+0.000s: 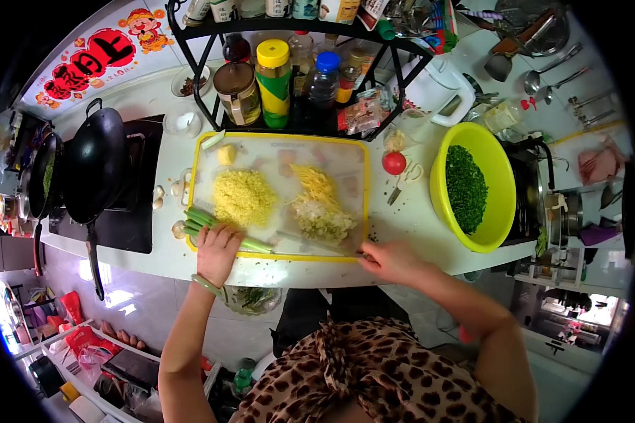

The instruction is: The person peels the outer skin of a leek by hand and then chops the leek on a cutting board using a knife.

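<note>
My left hand presses its fingers down on several green scallion stalks at the near left corner of the cutting board. At the near right edge, my right hand is closed round the handle of a kitchen knife. The pale blade lies low over the board, pointing left towards the cut scallion ends, apart from them. Behind the stalks is a mound of chopped yellow food. Further right are yellow shreds and a pile of pale chopped pieces. A yellow chunk sits at the back left.
A lime-yellow bowl of chopped greens stands right, near a tomato and scissors. On the left, a black wok rests on the stove. A black rack with bottles and jars borders the board's back.
</note>
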Action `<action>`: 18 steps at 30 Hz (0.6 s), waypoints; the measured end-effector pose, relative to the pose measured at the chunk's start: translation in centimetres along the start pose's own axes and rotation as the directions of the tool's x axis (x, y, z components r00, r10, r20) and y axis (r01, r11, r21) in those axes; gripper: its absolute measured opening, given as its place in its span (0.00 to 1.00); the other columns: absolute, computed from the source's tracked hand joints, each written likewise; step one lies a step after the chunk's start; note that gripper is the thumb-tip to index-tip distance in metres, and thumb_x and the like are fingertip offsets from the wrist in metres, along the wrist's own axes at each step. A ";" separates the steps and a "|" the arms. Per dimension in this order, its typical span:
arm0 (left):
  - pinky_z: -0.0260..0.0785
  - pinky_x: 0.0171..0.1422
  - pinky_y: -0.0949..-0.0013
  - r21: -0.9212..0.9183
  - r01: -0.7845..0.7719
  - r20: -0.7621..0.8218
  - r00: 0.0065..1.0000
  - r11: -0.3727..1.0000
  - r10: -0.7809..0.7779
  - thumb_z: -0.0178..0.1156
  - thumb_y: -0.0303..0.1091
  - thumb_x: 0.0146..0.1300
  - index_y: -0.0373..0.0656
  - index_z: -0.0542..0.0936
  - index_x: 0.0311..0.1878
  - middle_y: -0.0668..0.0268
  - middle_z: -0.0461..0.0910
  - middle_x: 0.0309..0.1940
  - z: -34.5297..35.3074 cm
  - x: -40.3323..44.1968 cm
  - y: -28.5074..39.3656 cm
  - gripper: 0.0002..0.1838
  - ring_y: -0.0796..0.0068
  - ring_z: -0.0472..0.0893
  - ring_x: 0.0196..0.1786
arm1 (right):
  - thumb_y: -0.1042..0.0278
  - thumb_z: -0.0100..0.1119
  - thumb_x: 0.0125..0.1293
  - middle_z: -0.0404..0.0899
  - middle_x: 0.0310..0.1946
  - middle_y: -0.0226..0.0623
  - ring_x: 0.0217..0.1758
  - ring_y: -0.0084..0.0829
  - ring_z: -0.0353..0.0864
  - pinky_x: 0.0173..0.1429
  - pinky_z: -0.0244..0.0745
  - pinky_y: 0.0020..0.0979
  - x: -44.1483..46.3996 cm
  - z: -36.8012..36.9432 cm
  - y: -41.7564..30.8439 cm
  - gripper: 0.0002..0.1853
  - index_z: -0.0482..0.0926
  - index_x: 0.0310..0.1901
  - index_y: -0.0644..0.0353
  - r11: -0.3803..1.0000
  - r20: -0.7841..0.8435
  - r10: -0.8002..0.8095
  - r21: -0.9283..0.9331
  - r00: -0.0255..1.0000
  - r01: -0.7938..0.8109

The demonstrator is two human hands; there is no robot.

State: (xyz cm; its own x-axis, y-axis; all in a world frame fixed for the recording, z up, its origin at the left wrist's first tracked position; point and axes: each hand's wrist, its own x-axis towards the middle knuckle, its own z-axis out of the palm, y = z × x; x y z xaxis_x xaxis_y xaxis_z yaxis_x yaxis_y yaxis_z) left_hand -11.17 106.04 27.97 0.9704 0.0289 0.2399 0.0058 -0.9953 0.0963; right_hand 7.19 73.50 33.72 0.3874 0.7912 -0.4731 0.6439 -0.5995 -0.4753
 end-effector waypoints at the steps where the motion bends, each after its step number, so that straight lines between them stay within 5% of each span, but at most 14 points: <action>1: 0.58 0.63 0.53 0.018 0.021 -0.002 1.000 1.000 -0.021 0.53 0.33 0.53 0.50 0.79 0.44 0.70 0.75 0.46 -0.1 -0.1 0.1 0.14 0.68 0.71 0.56 | 0.56 0.51 0.65 0.78 0.25 0.41 0.27 0.47 0.78 0.32 0.71 0.45 -0.2 0.3 0.4 0.12 0.70 0.38 0.57 1.000 -0.002 0.006 -0.003 1.000 -0.006; 18: 0.55 0.66 0.44 -0.027 0.043 0.098 0.994 0.999 -0.040 0.54 0.32 0.54 0.51 0.79 0.43 0.68 0.76 0.46 0.7 -0.3 2.5 0.12 0.66 0.72 0.57 | 0.59 0.53 0.62 0.73 0.16 0.41 0.21 0.45 0.75 0.27 0.69 0.45 5.8 -1.5 3.1 0.10 0.70 0.29 0.56 0.955 -0.156 -0.266 -0.176 0.951 0.238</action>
State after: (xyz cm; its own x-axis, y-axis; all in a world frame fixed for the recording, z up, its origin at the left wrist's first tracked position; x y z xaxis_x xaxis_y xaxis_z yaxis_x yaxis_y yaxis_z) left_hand -11.32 103.52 27.46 0.9884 0.0596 0.1399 0.0410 -0.9904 0.1322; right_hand 12.44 76.43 30.64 0.3000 0.9309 -0.2083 0.8232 -0.3629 -0.4365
